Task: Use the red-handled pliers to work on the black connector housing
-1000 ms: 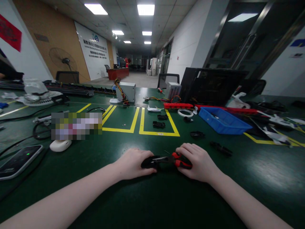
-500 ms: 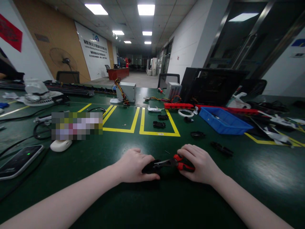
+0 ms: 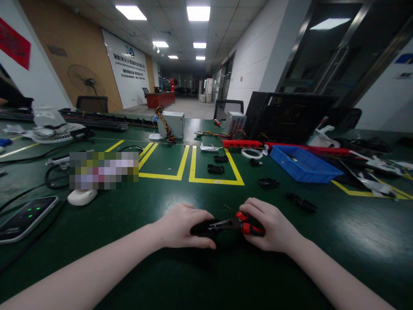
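My left hand (image 3: 185, 227) is closed around a small black plastic part (image 3: 206, 229), thumb and fingers on its two sides. In my right hand (image 3: 269, 224) is a pair of pliers (image 3: 237, 223) with red and black handles. The jaws point left and meet the black part near my left fingertips; whether they grip anything there is too small to tell. A thin dark pin (image 3: 226, 206) lies on the green table just beyond the pliers. Farther off lie similar black plastic pieces, one (image 3: 268, 183) ahead of my right hand and another (image 3: 300, 202) to its right.
A blue tray (image 3: 305, 165) stands at the right. More black pieces (image 3: 215, 168) lie inside yellow tape markings. Two metal power supply boxes (image 3: 172, 125) with wires stand at the back. Left are a white case (image 3: 82, 197), a device with green lights (image 3: 30, 217) and black cables.
Both hands keep their holds and have shifted only slightly. The pliers and black part have tilted a little. More green lights show on the device at the left.
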`<state>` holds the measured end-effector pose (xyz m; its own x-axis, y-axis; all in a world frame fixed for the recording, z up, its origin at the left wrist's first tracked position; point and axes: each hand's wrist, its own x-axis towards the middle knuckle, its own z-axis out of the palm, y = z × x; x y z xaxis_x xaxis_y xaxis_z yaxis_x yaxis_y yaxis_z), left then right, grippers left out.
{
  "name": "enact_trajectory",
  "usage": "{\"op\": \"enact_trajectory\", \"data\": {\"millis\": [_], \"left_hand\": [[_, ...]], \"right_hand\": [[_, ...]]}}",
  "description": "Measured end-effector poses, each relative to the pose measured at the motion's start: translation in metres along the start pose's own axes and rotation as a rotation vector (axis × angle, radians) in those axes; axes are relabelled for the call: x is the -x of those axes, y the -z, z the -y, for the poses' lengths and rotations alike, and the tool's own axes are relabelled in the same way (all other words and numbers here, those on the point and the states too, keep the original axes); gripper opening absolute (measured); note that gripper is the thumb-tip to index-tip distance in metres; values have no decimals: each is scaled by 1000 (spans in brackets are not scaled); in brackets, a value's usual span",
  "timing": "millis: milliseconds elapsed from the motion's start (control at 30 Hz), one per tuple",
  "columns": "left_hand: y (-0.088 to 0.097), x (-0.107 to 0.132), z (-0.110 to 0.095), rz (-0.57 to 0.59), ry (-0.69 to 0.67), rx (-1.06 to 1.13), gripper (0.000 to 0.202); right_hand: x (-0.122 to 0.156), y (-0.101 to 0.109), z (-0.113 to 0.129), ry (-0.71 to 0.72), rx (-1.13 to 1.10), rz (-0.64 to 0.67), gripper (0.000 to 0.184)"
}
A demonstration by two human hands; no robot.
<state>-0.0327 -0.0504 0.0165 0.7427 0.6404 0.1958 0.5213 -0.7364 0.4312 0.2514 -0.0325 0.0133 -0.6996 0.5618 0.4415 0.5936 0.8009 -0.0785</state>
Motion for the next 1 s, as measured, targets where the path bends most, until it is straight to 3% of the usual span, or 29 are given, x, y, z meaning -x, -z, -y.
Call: {"op": "enact_trajectory", "data": {"millis": [133, 333, 767, 1000], "left_hand": [[1, -1, 0, 29, 35, 106, 30], [1, -2, -1, 50, 117, 76, 31], [-8, -1, -14, -69, 135, -293, 31], [-7, -1, -11, -183, 244, -204, 34]], "right_hand": [[1, -2, -2, -11, 10, 1, 36], [2, -1, -2, -24, 63, 9, 39], [0, 10, 9, -126, -54, 95, 23], [-7, 9, 17, -188, -14, 117, 20]]}}
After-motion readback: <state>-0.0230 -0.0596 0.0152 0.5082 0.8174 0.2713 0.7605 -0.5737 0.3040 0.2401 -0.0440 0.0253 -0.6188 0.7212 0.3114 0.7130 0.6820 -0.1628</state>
